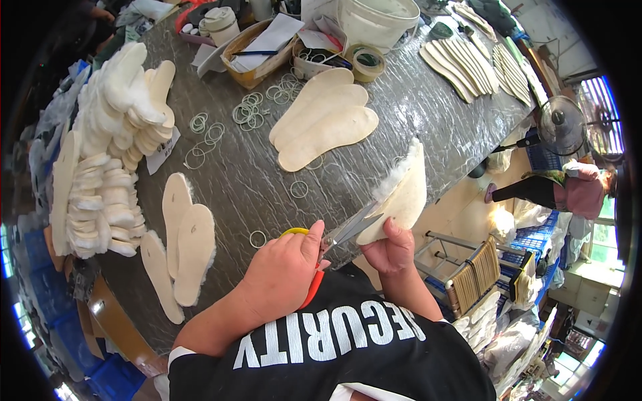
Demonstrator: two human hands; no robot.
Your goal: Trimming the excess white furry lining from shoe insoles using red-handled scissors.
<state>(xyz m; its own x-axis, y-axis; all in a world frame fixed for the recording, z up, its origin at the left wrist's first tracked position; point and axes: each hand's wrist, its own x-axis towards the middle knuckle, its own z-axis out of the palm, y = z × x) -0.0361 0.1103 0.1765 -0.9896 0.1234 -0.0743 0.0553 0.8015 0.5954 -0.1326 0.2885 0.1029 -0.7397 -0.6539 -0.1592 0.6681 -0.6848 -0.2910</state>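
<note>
My left hand [277, 274] is closed on a pair of scissors [348, 230] with red and yellow handles. The blades point up and to the right, against the lower fluffy edge of a fleece insole [404, 197]. That insole is cream on its smooth side, with white wool sticking out along its left edge. My right hand [391, 250] pinches its lower end, thumb on the smooth face. Several more insoles [328, 120] lie fanned out on the table beyond my hands, and a smaller group of insoles [194, 247] lies to the left.
Stacks of fleece insoles [107, 194] stand at the table's left edge; rows of insoles [461, 63] lie far right. Rubber bands [251, 110] are scattered over the dark table [234, 157]. A tape roll [366, 61] and white bucket [378, 23] stand behind. Another person [568, 190] is at right.
</note>
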